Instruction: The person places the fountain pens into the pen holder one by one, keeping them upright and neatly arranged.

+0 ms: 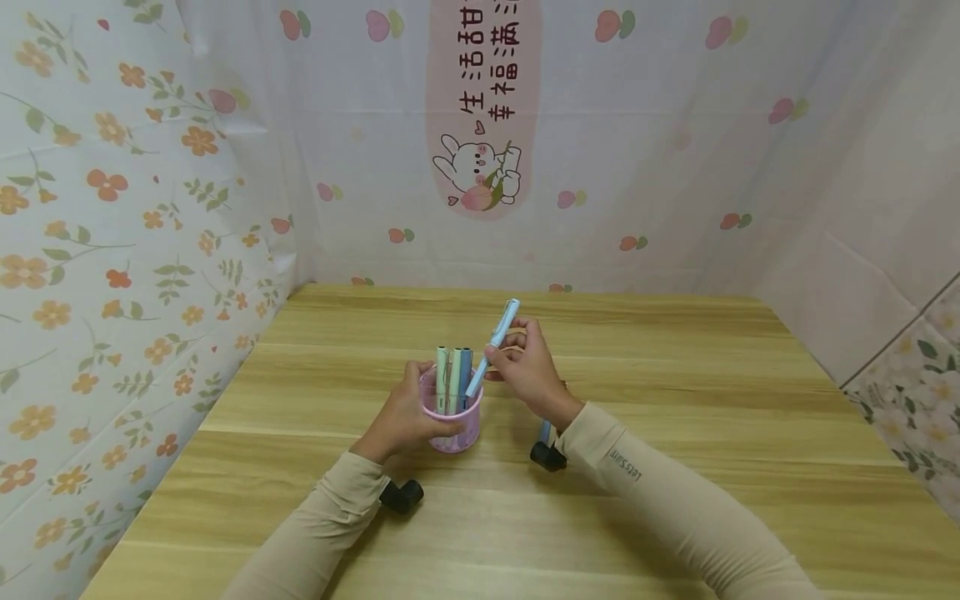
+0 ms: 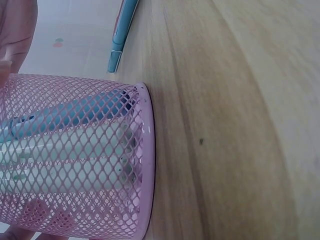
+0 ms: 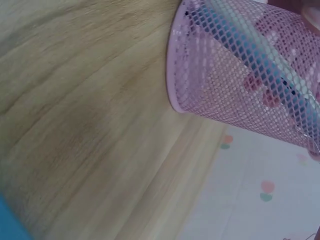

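Pink mesh pen cup [image 3: 220, 85], sideways in this view, its base against a wood-grain tabletop [image 3: 100, 115]; a blue pen [image 3: 250, 56] and a paler pen [image 3: 267, 49] slant inside; fingertips [image 3: 271, 97] show through the mesh; printed white cloth [image 3: 227, 200] at lower right

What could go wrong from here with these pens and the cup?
The light blue pen in the right hand is tilted, its lower end near the rim of the cup, so it might snag there or against the blue pen inside. Another pen lies on the table near the right wrist; a low sweep could knock it.
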`<state>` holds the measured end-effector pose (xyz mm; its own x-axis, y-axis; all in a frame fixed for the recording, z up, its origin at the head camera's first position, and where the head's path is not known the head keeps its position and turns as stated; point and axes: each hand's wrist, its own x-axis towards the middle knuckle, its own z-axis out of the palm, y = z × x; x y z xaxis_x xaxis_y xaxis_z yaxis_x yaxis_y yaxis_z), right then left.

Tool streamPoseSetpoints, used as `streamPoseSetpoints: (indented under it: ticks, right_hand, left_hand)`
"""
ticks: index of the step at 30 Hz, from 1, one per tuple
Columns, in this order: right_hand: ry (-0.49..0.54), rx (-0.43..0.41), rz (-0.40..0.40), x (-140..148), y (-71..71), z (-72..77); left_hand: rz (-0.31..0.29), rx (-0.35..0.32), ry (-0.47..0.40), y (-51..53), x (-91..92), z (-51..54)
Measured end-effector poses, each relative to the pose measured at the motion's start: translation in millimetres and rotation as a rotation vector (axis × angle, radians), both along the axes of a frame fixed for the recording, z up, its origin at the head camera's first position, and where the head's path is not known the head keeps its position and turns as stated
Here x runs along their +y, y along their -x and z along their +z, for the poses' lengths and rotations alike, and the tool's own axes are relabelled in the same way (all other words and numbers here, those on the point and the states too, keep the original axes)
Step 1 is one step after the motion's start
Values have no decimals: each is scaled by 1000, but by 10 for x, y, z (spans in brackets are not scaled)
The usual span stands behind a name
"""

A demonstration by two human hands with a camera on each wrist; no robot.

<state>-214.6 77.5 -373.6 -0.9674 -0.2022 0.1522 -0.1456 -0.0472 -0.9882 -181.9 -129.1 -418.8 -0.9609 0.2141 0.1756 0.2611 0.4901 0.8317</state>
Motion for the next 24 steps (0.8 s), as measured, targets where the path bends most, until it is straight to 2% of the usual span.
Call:
streamPoseSetpoints:
  ticks: [5, 16, 24]
  right_hand:
    - [-80, 102, -34, -8, -7, -24]
    - [-215, 266, -16, -30, -62, -64]
    - [-319, 313, -3, -70, -309, 197]
  left_hand:
    - [-5, 22, -14, 21, 16, 14]
    - [-2, 17, -8, 20, 6, 13]
    - [3, -17, -8, -6, -5, 20]
